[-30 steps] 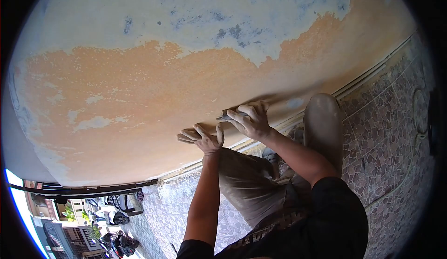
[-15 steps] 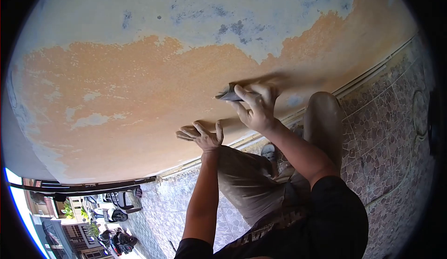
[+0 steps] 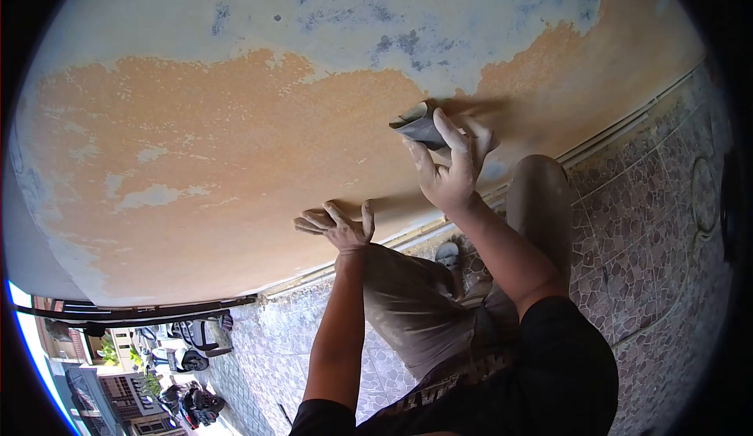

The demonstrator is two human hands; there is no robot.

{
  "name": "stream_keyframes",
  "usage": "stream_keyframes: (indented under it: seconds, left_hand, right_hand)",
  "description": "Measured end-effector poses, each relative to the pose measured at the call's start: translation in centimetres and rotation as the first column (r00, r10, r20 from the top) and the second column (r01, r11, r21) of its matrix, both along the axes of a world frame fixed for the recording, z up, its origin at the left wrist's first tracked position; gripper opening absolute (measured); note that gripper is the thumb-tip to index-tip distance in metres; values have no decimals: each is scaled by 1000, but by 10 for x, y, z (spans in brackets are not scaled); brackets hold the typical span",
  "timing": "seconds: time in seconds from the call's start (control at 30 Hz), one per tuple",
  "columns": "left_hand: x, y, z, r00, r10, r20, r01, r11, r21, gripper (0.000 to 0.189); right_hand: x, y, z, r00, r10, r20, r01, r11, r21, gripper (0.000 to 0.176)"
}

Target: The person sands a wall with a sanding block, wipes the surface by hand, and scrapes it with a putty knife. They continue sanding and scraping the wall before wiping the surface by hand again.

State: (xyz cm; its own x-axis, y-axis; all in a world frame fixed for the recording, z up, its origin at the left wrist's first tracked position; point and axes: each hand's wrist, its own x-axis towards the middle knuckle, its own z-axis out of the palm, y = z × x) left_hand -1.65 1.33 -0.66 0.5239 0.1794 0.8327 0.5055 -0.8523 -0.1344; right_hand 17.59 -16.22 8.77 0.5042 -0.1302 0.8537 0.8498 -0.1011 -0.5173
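A folded, dark grey sheet of sandpaper [image 3: 421,128] is pinched in my dusty right hand [image 3: 457,154], and its curled edge lies close to the wall. The wall [image 3: 259,138] has a large orange patch below a pale, flaking area with dark blotches. Lower and to the left, my left hand [image 3: 343,229] rests on the orange surface with its fingers spread and nothing in it. Pale dust coats the fingers of both hands.
My bent knee [image 3: 541,189] is close to the wall's base. Stone-patterned floor tiles [image 3: 627,256] run along the right, with a hose [image 3: 690,256] lying on them. Motorbikes [image 3: 190,405] are parked outside at the lower left.
My right hand has moved a little up and to the right along the wall with the sandpaper, whose folded face now shows more. My left hand has stayed nearly in place.
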Motion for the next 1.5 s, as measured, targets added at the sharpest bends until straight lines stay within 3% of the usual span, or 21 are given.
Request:
stream_keyframes:
  seconds: [0.03, 0.1, 0.17, 0.2, 0.3, 0.43, 0.5, 0.63, 0.7, 0.87, 0.9, 0.97, 1.03, 1.1, 1.17, 1.23, 1.3, 1.37, 1.43, 1.5]
  left_hand:
    - [1, 0, -1, 1000, -3, 5, 3, 1000, -9, 111]
    - [2, 1, 0, 1000, -3, 9, 3, 1000, 14, 112]
    - [0, 1, 0, 1000, -3, 8, 3, 1000, 16, 111]
    - [-1, -2, 3, 1000, 2, -1, -2, 1000, 6, 111]
    - [0, -1, 1, 1000, 11, -13, -11, 1000, -16, 111]
    - [0, -1, -1, 1000, 0, 3, 0, 1000, -8, 110]
    - [3, 0, 0, 1000, -17, 13, 17, 1000, 3, 109]
    - [0, -1, 1, 1000, -21, 6, 21, 1000, 7, 109]
    - [-2, -1, 3, 1000, -14, -13, 14, 1000, -7, 108]
    - [2, 0, 2, 1000, -11, -11, 12, 999, 35, 110]
    - [2, 1, 1, 1000, -17, -10, 17, 999, 28, 110]
    - [2, 2, -1, 999, -27, 19, 26, 999, 20, 111]
    - [3, 3, -1, 999, -31, 21, 31, 999, 25, 108]
    - [-2, 1, 0, 1000, -12, -11, 12, 1000, -9, 106]
    - [-2, 1, 1, 1000, -24, -7, 24, 1000, 4, 108]
    - [-2, 1, -1, 1000, -1, -11, 1, 1000, 17, 110]
    - [-2, 2, -2, 1000, 3, 0, -3, 1000, 14, 111]
    - [1, 1, -1, 1000, -12, 12, 12, 1000, 22, 111]
    - [0, 1, 1, 1000, 19, 8, -19, 1000, 0, 112]
    - [-1, 3, -3, 1000, 5, -3, -5, 1000, 8, 113]
  right_hand:
    - [7, -3, 1, 999, -48, 16, 49, 999, -6, 67]
    - [-11, 8, -34, 998, 23, 63, -21, 999, -46, 67]
    - [-29, 16, -86, 969, 87, 230, -27, 967, -254, 64]
    - [-39, 16, -92, 975, 116, 188, -59, 957, -284, 63]
    - [-37, 7, -57, 973, 163, 166, -99, 936, -339, 62]
    - [8, 2, 3, 999, -52, -8, 52, 998, 20, 66]
    - [-4, 8, -20, 999, -28, -46, 29, 999, 25, 65]
    - [-39, 8, -81, 939, 196, 283, -65, 907, -415, 58]
    - [-38, 16, -73, 957, 174, 233, -88, 937, -339, 60]
    - [6, 3, 12, 999, -33, -35, 38, 991, 129, 66]
    - [-1, 5, 2, 999, -39, -33, 43, 992, 122, 66]
    - [-28, 14, -43, 997, 54, 56, -47, 993, -110, 67]
    - [-45, 13, -90, 954, 206, 220, -106, 913, -394, 68]
    - [-48, 20, -84, 961, 209, 180, -132, 922, -363, 65]
    - [-38, 12, -43, 978, 209, 9, -200, 950, -239, 64]
    - [-10, 6, -3, 995, 101, -8, -101, 994, 42, 70]
    - [12, 0, 3, 998, 30, -57, -23, 991, 129, 69]
    - [5, 9, -34, 1000, -11, 24, 9, 998, 56, 70]
    - [-17, 7, -70, 988, 64, 142, -39, 984, -176, 67]
    - [-24, 3, -68, 982, 93, 164, -55, 974, -220, 65]
